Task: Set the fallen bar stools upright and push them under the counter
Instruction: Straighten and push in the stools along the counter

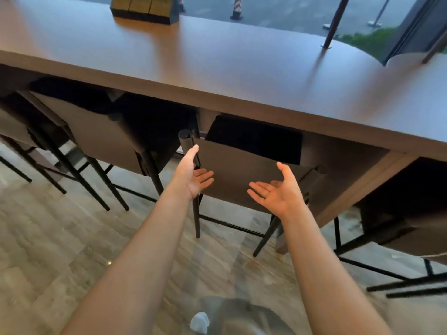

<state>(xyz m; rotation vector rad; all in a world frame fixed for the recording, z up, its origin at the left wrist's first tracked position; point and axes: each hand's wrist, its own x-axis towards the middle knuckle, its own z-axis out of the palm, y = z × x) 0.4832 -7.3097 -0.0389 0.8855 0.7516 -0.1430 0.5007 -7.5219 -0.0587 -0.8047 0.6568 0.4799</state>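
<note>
The middle stool (242, 180) stands upright on its legs, seat tucked beneath the worktop (242, 76). Only its brown backrest shows past the edge, so it looks pushed in as far as the back allows. Both hands are empty and apart, fingers straight and palms turned inward. The left hand (196, 176) is by the backrest's left post and the right hand (275, 189) is in front of the backrest's right half. From this angle I cannot tell whether the left thumb touches the post. The spread roughly matches the backrest's width, which suits a 2-handed push or a release. A left stool (96, 131) and a right stool (416, 238) also stand upright at the worktop, and no fallen stool is in view, so the task seems near its end. A dark box (145, 8) sits on the worktop's far side.
</note>
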